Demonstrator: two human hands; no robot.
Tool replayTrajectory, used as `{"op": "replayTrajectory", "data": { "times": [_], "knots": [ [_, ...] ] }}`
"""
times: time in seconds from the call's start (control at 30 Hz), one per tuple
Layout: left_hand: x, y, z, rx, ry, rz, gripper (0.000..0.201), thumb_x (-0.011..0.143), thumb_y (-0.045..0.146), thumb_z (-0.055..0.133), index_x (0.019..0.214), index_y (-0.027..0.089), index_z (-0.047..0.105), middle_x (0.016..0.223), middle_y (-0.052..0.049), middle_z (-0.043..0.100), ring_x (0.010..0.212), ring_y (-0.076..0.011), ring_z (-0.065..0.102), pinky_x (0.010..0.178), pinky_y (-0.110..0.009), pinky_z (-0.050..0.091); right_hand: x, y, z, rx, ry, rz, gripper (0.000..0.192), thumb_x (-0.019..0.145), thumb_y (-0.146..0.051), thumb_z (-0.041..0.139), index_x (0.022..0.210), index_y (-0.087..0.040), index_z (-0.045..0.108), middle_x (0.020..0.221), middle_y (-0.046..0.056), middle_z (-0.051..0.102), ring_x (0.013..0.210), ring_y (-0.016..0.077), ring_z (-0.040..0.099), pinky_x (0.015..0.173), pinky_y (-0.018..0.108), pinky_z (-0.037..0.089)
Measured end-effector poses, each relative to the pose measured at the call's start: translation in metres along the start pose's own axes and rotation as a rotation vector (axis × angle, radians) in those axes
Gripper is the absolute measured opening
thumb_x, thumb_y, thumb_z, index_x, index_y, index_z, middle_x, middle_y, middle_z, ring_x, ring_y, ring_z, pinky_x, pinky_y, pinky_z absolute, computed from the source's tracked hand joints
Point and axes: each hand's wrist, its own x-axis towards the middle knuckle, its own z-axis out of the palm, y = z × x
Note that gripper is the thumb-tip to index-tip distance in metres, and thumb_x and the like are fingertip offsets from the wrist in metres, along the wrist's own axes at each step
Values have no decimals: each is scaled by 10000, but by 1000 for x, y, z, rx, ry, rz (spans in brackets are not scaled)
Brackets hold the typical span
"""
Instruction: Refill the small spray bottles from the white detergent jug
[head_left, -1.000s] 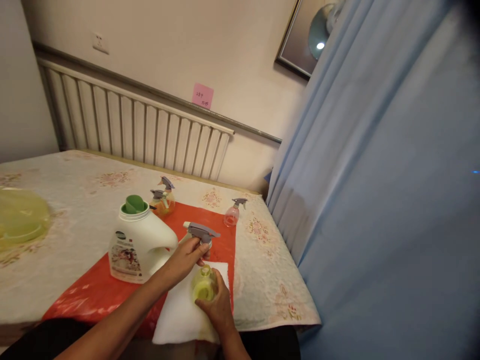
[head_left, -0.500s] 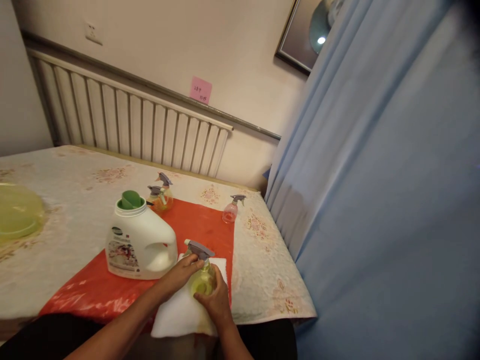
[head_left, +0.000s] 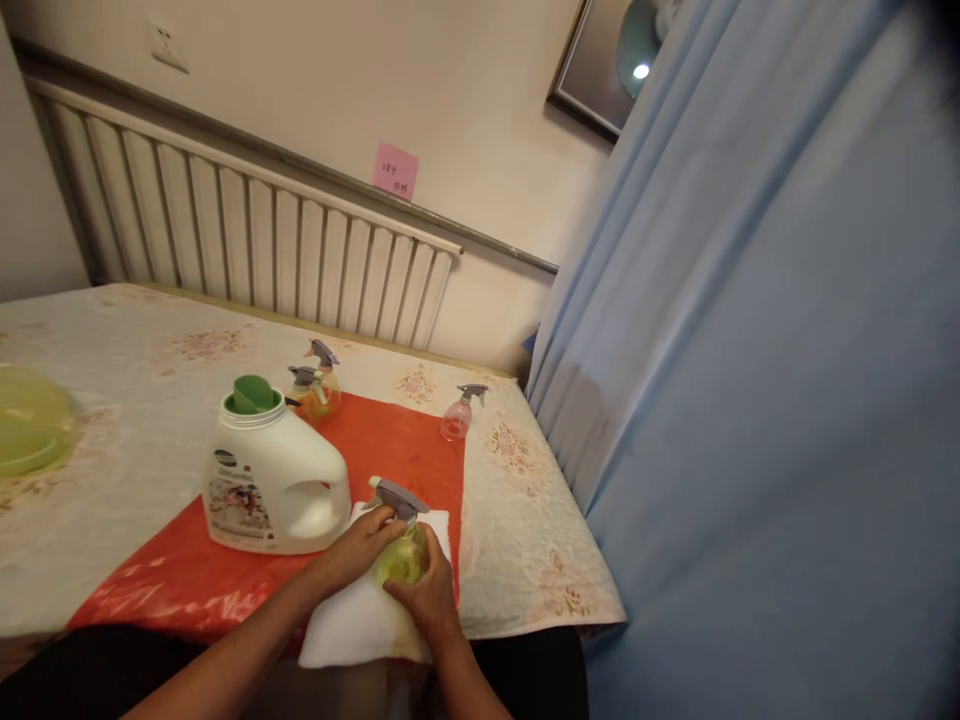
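Note:
My left hand [head_left: 362, 545] grips the grey trigger spray head [head_left: 397, 497], which sits on the neck of a small yellow-green spray bottle [head_left: 401, 563]. My right hand [head_left: 427, 595] wraps around that bottle's round body from the near side. The bottle stands on a white folded cloth [head_left: 360, 620] at the near edge of a red mat [head_left: 225, 580]. Just left of my hands stands a white detergent jug [head_left: 274, 475] with a green cap resting in its mouth.
Two orange spray bottles [head_left: 315, 385] stand at the red mat's far edge, and a pink spray bottle [head_left: 457, 412] is off its right corner. A yellow-green plastic basin [head_left: 26, 430] lies far left. The table edge [head_left: 540, 625] and a blue curtain [head_left: 750, 400] are close on the right.
The spray head was held above the open bottle a second ago; it has come down onto the bottle's neck. Both hands have stayed on head and bottle since.

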Motion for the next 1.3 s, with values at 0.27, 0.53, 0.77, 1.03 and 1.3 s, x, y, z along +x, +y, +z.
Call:
{"op": "replayTrajectory", "data": {
  "times": [0.27,0.53,0.77,1.03,1.3],
  "knots": [
    [2,-3,4,129,20,-1,315,862,435,411,789,182,583,792,-15,611,786,-189,576,740,-303,463,0,-2,-1,-34,2,9,882,473,-105,820,1295,-181,510,1282,93,595,1211,294,529,1048,406,409],
    [2,-6,10,204,64,3,335,855,482,409,702,203,511,726,0,561,721,-180,537,691,-299,436,-1,-2,-1,-76,-9,2,880,494,-132,821,1309,-191,493,1316,95,572,1242,291,505,1067,408,389],
    [0,-11,11,201,92,28,315,856,462,407,771,199,560,794,-24,618,760,-190,552,717,-312,445,-1,-9,1,-139,-36,25,922,494,-107,811,1345,-162,462,1351,116,544,1271,288,481,1090,398,362],
    [-5,-8,10,205,109,11,317,871,445,414,765,191,571,824,-37,639,779,-198,569,752,-325,459,13,-30,-27,8,-250,73,978,513,-171,830,1398,-218,418,1407,101,494,1307,300,439,1081,441,354],
    [-5,-2,17,161,102,101,328,869,422,454,980,188,655,1039,-83,689,949,-243,607,887,-335,446,26,-76,-33,238,-296,-92,364,774,-289,679,1128,-205,657,1129,64,689,1082,247,623,976,401,455]
  ]
}}
